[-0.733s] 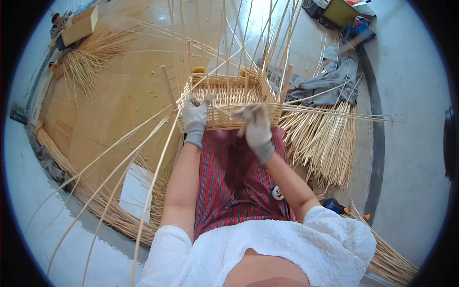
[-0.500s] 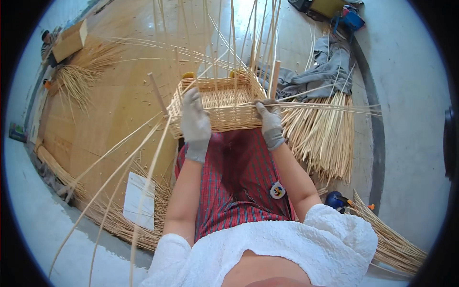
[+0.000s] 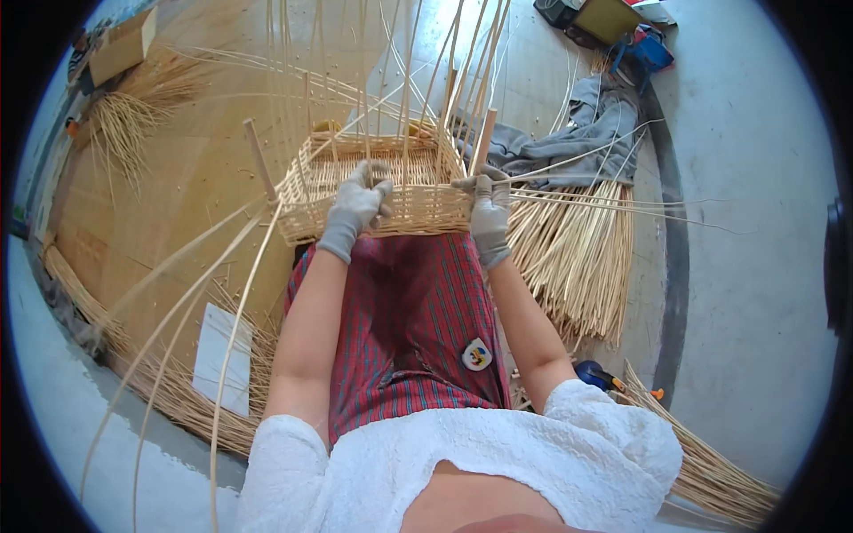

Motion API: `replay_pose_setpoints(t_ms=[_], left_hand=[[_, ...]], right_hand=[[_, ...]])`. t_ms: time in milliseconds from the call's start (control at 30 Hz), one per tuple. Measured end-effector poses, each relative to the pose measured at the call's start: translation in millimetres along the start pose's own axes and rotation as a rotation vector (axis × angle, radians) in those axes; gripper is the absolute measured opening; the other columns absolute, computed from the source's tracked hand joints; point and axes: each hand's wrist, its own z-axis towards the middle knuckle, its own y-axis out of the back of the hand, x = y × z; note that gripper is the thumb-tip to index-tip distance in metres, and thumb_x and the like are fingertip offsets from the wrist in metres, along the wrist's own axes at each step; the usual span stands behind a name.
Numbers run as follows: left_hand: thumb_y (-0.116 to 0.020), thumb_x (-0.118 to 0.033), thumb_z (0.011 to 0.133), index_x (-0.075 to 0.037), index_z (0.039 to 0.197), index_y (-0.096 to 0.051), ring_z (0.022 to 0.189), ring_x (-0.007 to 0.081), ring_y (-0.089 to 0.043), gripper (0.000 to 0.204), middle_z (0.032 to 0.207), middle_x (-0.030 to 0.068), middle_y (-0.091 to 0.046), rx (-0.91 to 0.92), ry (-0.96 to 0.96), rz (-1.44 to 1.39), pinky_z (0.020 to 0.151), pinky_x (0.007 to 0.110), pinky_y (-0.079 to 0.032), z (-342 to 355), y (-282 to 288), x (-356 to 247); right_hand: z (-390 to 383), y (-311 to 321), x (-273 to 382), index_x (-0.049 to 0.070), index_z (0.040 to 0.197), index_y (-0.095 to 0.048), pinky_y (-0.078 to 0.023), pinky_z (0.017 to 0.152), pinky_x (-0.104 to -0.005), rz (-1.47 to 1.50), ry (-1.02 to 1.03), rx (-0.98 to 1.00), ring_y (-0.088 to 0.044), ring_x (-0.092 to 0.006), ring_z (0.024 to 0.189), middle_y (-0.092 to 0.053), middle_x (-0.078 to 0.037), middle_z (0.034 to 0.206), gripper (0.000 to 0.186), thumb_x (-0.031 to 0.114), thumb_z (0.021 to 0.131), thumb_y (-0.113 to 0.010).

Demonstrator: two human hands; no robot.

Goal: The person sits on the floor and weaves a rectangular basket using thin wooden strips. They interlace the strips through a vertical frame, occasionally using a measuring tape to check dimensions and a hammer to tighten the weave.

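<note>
That basket's [image 3: 422, 211] pale straw-yellow; the lap cloth [image 3: 418, 324] below it is red, striped dark; the fabric [image 3: 569, 155] to its right, grey.

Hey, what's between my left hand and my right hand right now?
In the head view, the near wall of the woven basket lies between your left hand and right hand.
</note>
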Motion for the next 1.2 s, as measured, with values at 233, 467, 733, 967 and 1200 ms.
replay_pose_setpoints(t_ms=[233,467,733,967,1200], left_hand=[[-0.089,-0.043,0.078,-0.007,0.083,-0.056,0.049,0.0128,-0.054,0.049,0.064,0.0037,-0.058,-0.341,0.039,0.166,0.04,0.033,-0.044,31,-11,22],[-0.059,-0.021,0.103,-0.01,0.116,-0.059,0.065,0.0203,-0.069,0.017,0.084,0.0081,-0.07,-0.541,-0.74,-0.233,0.058,0.032,-0.056,-2,-32,-6],[-0.054,-0.035,0.102,-0.009,0.129,-0.06,0.113,0.0412,-0.065,0.038,0.119,0.0256,-0.067,0.023,-0.141,0.658,0.092,0.051,-0.051,26,-87,17],[-0.063,-0.023,0.1,-0.009,0.123,-0.061,0.08,0.0229,-0.07,0.027,0.098,0.0159,-0.07,-0.025,-0.377,0.416,0.074,0.039,-0.056,22,-79,37],[-0.072,-0.01,0.096,-0.004,0.124,-0.061,0.079,0.0107,-0.067,0.031,0.096,0.0063,-0.069,-0.386,-0.117,-0.398,0.063,0.025,-0.057,-87,78,72]], right_hand=[[-56,-52,63,0.007,0.114,-0.059,-0.055,0.053,-0.0258,0.073,-0.139,0.262,-0.067,-0.0154,0.064,-0.072,-0.01,0.099,0.017,0.02,0.108,-0.05],[4,59,60,0.006,0.107,-0.063,-0.058,0.059,-0.0218,0.055,-0.21,-0.261,-0.073,-0.0165,0.085,-0.073,-0.009,0.098,0.011,0.009,0.098,-0.068],[88,-64,120,0.007,0.156,-0.035,-0.033,0.116,-0.0527,-1.44,0.861,0.061,-0.049,-0.0434,0.134,-0.059,-0.025,0.137,0.077,0.012,0.086,-0.068],[29,21,46,0.012,0.152,-0.043,-0.035,0.112,-0.0471,-1.505,0.434,0.279,-0.07,-0.0237,0.076,-0.07,-0.008,0.069,0.061,0.022,0.094,-0.06],[-33,-35,47,0.004,0.137,-0.055,-0.052,0.097,-0.0344,-0.508,0.182,-0.047,-0.066,-0.0211,0.104,-0.07,-0.01,0.106,0.039,-0.002,0.099,-0.055]])
